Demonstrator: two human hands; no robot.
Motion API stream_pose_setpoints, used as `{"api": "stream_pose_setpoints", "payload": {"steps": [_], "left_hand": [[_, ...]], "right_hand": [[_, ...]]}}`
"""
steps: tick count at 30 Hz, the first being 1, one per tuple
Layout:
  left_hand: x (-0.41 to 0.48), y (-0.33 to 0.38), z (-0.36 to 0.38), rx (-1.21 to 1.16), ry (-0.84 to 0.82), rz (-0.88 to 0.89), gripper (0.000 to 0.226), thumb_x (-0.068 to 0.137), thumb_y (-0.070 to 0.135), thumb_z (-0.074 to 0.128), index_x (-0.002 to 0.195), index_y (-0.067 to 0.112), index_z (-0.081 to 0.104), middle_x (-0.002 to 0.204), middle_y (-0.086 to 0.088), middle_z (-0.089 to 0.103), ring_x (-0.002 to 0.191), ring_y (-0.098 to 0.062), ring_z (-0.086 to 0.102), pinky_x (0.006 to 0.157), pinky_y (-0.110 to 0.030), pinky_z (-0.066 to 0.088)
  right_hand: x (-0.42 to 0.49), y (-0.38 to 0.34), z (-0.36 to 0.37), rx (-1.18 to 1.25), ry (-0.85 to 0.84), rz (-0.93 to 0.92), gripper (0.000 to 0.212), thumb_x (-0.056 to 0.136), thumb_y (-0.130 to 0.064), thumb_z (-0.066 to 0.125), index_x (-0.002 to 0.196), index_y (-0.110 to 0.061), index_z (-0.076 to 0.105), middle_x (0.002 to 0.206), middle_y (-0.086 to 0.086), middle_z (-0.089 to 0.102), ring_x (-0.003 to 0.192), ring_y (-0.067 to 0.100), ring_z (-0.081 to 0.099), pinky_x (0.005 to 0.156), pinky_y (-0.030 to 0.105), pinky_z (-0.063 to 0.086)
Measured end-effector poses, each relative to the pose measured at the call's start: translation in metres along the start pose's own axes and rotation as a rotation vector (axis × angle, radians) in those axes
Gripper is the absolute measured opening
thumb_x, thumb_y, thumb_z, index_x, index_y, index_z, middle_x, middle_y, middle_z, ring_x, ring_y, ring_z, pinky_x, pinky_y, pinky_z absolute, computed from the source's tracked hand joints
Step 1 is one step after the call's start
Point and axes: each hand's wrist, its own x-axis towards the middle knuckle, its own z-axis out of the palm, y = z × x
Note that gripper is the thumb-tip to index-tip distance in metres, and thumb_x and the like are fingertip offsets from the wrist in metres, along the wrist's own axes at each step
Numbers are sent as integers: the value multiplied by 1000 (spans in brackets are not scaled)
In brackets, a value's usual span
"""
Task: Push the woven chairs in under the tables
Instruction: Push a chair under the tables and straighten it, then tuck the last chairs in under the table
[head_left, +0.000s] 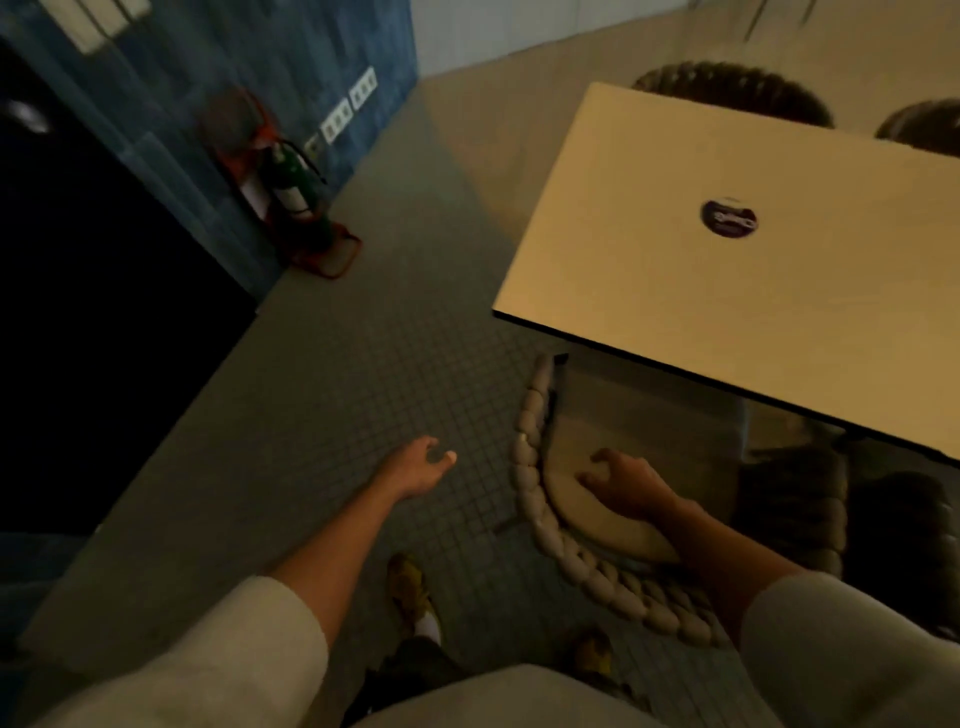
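Observation:
A light woven chair (535, 499) with a thick braided backrest and a pale seat cushion stands partly under the near edge of the cream square table (675, 270). My right hand (631, 486) hovers over or rests on the seat cushion inside the curved backrest, fingers bent, gripping nothing. My left hand (418, 467) floats open over the tiled floor, left of the chair and apart from it. A dark woven chair (795, 514) sits to the right of the light one, under the same table edge. Two more dark chairs (737, 88) show beyond the table's far side.
A green fire extinguisher (293, 182) in a red stand leans by the blue tiled wall at the left. A dark panel (78, 312) fills the left side. A round dark sticker (730, 218) marks the tabletop. Grey small-tiled floor (337, 389) runs between wall and table. My shoes (410, 587) are below.

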Motion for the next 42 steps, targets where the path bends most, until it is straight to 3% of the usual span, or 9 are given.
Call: {"api": "stream_pose_setpoints", "payload": {"steps": [5,12,17,21,26,35,42], "left_hand": [[19,-81,-83,136,27,26,67,97,62,52,149,19,48,146,-12,57,134,-29,54,108,-35,46],[88,-126,-245,172,113,69,78,93,69,52,149,15,48,152,-12,50,139,-30,49,113,-38,41],[149,-76,-331,187,126,177,70,98,59,53,151,15,44,155,-12,47,140,-30,47,113,-36,40],[218,-41,-380,243,93,225,71,96,63,55,149,17,47,154,-11,49,140,-31,47,114,-41,41],[308,-8,-451,321,72,209,74,95,63,55,151,16,44,154,-13,48,141,-32,45,114,-45,40],[464,101,-581,367,112,225,81,90,73,51,151,18,45,150,-14,53,135,-35,52,112,-48,42],[600,224,-633,247,34,348,75,97,60,55,155,14,40,159,-11,42,144,-31,43,114,-40,37]], "right_hand": [[45,-111,13,-37,-2,-84,55,95,-56,60,137,-20,58,129,10,68,120,29,63,95,34,49],[101,-231,-16,-11,117,-109,61,91,-56,67,139,-18,59,140,8,62,131,26,57,107,35,45],[155,-286,-84,46,204,-112,57,93,-55,66,137,-19,60,135,7,65,122,26,62,101,36,49],[219,-322,-135,177,245,-119,59,93,-55,65,139,-20,57,134,9,64,117,29,65,98,46,55],[317,-345,-189,233,254,-98,62,95,-56,63,142,-19,52,132,9,64,106,21,61,88,35,50],[457,-363,-327,253,236,31,88,85,-73,62,150,-16,43,148,12,53,132,31,54,105,48,50],[574,-381,-425,248,255,112,90,86,-72,63,152,-14,41,153,14,47,138,33,48,110,49,46]]}}
